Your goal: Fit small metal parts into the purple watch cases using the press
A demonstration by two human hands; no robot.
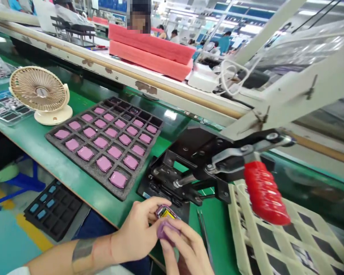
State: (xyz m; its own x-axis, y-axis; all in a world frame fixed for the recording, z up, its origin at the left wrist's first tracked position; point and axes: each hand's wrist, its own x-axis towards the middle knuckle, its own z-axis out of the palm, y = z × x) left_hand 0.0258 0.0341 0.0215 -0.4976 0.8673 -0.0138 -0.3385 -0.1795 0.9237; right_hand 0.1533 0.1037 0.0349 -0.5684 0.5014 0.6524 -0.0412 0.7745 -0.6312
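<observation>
Purple pad (167,232) touches a small yellow-edged part (165,211) above the bench (25,137). My right hand (186,248) pinches the pad between its fingers, while my left hand (137,233) holds the part, fingers curled around it. Foam tray (122,194) of pink pads lies just beyond, beside a black clamp (189,160).

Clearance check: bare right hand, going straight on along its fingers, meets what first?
The right hand touches the rounded purple pad, so that comes first; the small yellow-and-black component looks next, depth unclear.
</observation>
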